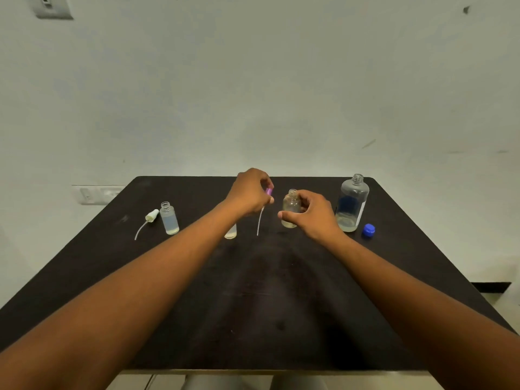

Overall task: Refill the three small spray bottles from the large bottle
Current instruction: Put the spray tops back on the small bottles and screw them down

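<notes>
Left hand: pinched purple sprayer head, dip tube hanging near-vertical.
Right hand: gripped upright small bottle, mouth upward.

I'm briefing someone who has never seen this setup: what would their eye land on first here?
Two bare forearms reach in over the dark table. At its middle the left hand pinches a purple spray head with its thin tube hanging down, and the right hand grips a small open bottle. At far right stands the large bottle, uncapped, with its blue cap lying beside it.
</notes>
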`<state>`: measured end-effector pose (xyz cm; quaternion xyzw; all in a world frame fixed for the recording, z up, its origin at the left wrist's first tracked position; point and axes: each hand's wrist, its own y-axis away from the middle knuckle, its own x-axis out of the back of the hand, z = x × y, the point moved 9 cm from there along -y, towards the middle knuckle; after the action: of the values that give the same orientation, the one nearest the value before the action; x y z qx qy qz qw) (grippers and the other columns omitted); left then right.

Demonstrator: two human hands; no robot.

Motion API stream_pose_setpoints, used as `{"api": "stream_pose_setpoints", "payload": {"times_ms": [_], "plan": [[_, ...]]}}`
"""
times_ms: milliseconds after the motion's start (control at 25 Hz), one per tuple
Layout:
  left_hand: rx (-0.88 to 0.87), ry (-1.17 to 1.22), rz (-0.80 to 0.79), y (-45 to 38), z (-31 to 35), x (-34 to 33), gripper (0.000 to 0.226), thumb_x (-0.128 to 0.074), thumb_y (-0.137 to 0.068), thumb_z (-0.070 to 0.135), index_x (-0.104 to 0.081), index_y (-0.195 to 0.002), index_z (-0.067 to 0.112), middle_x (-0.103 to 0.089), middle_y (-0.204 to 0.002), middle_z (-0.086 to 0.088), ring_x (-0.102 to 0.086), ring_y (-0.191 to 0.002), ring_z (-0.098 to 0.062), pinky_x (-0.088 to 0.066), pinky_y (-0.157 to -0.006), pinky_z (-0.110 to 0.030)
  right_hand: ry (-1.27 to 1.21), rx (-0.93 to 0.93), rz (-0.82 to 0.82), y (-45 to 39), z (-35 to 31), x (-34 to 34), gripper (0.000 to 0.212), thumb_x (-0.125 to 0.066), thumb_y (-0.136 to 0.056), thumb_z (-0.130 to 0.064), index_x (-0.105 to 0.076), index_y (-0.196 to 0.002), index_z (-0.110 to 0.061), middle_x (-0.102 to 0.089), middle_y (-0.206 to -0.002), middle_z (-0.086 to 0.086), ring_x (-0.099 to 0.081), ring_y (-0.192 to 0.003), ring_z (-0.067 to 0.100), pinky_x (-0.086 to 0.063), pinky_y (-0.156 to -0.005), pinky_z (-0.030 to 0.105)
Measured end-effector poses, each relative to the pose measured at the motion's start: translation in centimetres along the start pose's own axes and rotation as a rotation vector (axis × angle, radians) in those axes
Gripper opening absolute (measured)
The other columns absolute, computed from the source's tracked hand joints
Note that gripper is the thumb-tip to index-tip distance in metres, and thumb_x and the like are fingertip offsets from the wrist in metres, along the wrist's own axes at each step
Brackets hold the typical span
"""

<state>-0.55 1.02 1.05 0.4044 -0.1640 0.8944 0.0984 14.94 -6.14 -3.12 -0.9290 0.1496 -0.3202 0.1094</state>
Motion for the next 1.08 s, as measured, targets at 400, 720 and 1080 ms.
{"api": "stream_pose_setpoints", "payload": {"times_ms": [400,720,1080], "plan": [[-0.205,0.171,0.334,4.5,4.3,16.5,0.029,-0.086,-0.08,0.017,-0.073,-0.106,0.017,-0.076,-0.085,0.0,-0.073,-0.074,-0.007,-0.059,-0.08,-0.029,-0.034,0.116,-0.054,0.8,-10.3,-3.2,0.042,-0.088,-0.075,-0.039,-0.068,-0.11,-0.025,-0.068,-0.1,-0.011,-0.065,-0.09,0.01,-0.051,-0.077,0.018],[-0.31,0.222,0.434,6.1,7.3,20.7,0.03,-0.086,-0.078,0.013,-0.074,-0.105,0.018,-0.075,-0.081,0.004,-0.072,-0.071,-0.002,-0.06,-0.078,-0.026,0.008,0.18,-0.071,1.6,-13.9,-4.3,0.043,-0.085,-0.08,-0.039,-0.069,-0.115,-0.021,-0.068,-0.106,-0.006,-0.064,-0.093,0.013,-0.049,-0.075,0.017],[-0.299,0.219,0.415,6.0,6.9,18.7,0.031,-0.086,-0.078,0.015,-0.073,-0.106,0.02,-0.074,-0.081,0.006,-0.07,-0.069,0.002,-0.056,-0.072,-0.016,-0.001,0.183,-0.062,1.7,-13.8,-3.7,0.042,-0.085,-0.08,-0.039,-0.07,-0.114,-0.02,-0.071,-0.107,-0.002,-0.066,-0.094,0.015,-0.053,-0.078,0.021]]}}
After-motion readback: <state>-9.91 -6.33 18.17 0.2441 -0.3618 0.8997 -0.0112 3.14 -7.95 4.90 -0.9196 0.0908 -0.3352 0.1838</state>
